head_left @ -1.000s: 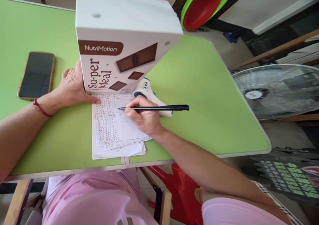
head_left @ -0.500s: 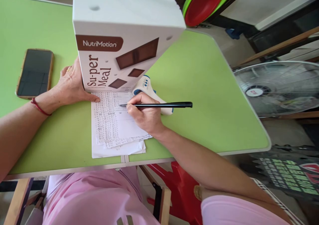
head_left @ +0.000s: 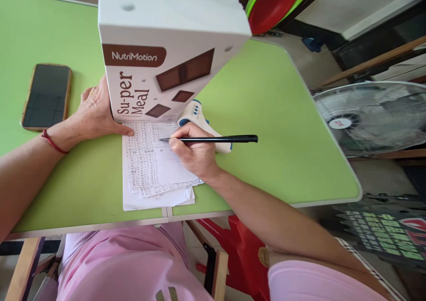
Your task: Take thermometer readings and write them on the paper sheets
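Note:
My right hand (head_left: 195, 152) pinches a black pen (head_left: 229, 139), its tip on a handwritten sheet of paper (head_left: 173, 170). Several sheets lie stacked there, covered in small rows of writing. My left hand (head_left: 96, 108) lies spread against the lower left side of a tall white NutriMotion box (head_left: 133, 81). Its thumb stretches onto the paper's top edge, and some fingers are partly hidden by the box. The box stands upright over the far end of the sheets. Behind my right hand lies a white-and-blue handheld device (head_left: 195, 114), possibly a thermometer, partly covered.
A phone (head_left: 46, 97) in a brown-edged case lies left of my left hand on the green table (head_left: 273, 136). Beyond the table's right edge is a fan (head_left: 372, 119). Red and green basins (head_left: 276, 5) are at the back, and a red stool (head_left: 239, 252) is below.
Almost nothing differs. The box appears slightly shifted up and right in the picture; both hands and the pen stay in nearly the same place.

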`<state>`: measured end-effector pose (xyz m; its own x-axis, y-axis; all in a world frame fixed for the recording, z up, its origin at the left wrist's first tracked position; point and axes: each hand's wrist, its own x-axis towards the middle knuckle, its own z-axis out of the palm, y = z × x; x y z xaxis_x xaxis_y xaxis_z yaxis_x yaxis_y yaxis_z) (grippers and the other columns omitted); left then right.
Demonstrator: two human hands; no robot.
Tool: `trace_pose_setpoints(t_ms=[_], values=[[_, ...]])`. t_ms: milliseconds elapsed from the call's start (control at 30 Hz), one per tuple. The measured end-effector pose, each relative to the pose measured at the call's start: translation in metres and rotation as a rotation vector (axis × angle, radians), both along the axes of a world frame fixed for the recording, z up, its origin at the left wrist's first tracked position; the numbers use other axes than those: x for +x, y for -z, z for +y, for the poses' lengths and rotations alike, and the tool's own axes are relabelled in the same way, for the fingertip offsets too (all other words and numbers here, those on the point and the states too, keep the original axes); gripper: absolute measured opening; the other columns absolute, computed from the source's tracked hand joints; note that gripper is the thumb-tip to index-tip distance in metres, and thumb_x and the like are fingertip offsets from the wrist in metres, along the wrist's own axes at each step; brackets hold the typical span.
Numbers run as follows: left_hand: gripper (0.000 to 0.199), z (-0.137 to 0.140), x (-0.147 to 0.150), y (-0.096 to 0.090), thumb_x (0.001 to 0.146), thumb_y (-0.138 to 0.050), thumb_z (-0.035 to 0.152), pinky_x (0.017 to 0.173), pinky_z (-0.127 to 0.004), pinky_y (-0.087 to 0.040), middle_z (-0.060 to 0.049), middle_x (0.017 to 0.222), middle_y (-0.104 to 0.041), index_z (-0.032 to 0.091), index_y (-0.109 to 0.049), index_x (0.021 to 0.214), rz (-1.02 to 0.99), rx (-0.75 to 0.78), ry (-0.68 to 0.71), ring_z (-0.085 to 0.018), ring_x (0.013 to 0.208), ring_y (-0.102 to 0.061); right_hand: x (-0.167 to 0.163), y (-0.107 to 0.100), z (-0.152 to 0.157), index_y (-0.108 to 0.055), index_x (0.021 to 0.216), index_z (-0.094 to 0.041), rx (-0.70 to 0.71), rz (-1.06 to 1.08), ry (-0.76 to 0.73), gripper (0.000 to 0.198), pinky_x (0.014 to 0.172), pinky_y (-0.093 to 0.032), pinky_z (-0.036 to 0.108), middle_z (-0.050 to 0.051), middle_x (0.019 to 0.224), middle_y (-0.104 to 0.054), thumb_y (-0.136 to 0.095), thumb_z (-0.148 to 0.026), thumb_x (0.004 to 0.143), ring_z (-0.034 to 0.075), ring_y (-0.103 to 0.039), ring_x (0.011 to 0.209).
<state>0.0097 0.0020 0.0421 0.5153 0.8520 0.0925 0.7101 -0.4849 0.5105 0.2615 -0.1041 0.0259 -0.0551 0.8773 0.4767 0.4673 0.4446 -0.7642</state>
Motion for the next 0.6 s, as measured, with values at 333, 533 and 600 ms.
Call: trace_pose_setpoints(t_ms=[333,533,600], values=[[0.125,0.0037,-0.0043,0.0088,0.048,-0.072,0.092,0.114,-0.070,-0.021,-0.014,0.151,-0.043,0.025,-0.036,0.147,-0.060,0.078,0.022,-0.051,0.139,-0.035,-0.0006,-0.0015,-0.0002,-0.053,0.068,-0.023,-0.032,-0.009,0.001,0.013,0.046,-0.036,0.024,-0.006,0.057,-0.053,-0.059,-0.025,0.079,0.008,-0.043,0.049],[0.121,0.0011,-0.0004,0.0034,0.050,-0.069,0.091,0.115,-0.067,-0.021,-0.013,0.152,-0.043,0.021,-0.040,0.145,-0.038,0.058,0.011,-0.049,0.140,-0.035,0.0000,-0.0027,0.0001,-0.054,0.068,-0.023,-0.030,-0.006,0.012,0.012,0.048,-0.038,0.025,-0.005,0.058,-0.054,-0.058,-0.024,0.079,0.009,-0.044,0.050],[0.123,0.0003,0.0010,0.0015,0.050,-0.067,0.092,0.116,-0.066,-0.021,-0.013,0.153,-0.042,0.018,-0.040,0.145,-0.018,0.037,-0.006,-0.049,0.141,-0.034,0.0002,-0.0027,0.0005,-0.054,0.068,-0.023,-0.029,-0.001,0.030,0.011,0.049,-0.039,0.026,-0.005,0.059,-0.055,-0.058,-0.024,0.078,0.010,-0.046,0.051]])
